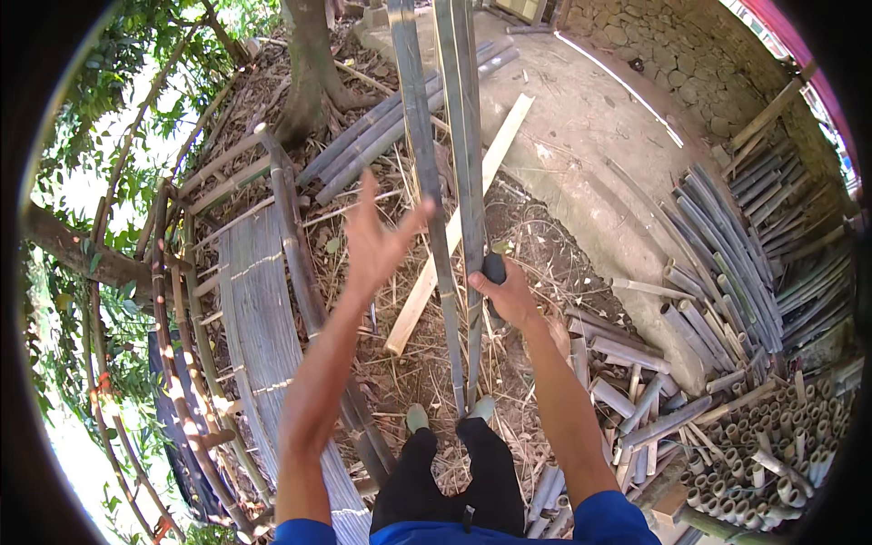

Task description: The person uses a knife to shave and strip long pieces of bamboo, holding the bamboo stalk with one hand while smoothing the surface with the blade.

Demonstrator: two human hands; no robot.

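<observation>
The concrete slab [599,136] fills the upper right of the yard, at 1 to 2 o'clock, with a stone wall [699,54] beyond it. A curved fence of bamboo slats [263,309] runs along 8 to 10 o'clock. Stacked bamboo poles [727,236] lie at 3 o'clock, and short cut bamboo tubes [772,445] are heaped at 4 o'clock. A pale wooden plank [454,227] lies slanted on the litter-covered ground near centre. The upright bamboo stalk [445,182] stands at centre, from near the feet to 12 o'clock, and appears already split lengthwise into separate strips that run up out of view. How much splitting remains cannot be judged, since the upper ends are cut off. The left hand [377,238] is spread wide, released, just left of the strips, gripping nothing. The right hand [507,295] is clenched on a dark tool handle [493,268] beside the strips; the blade is hidden, so the tool type cannot be confirmed.
</observation>
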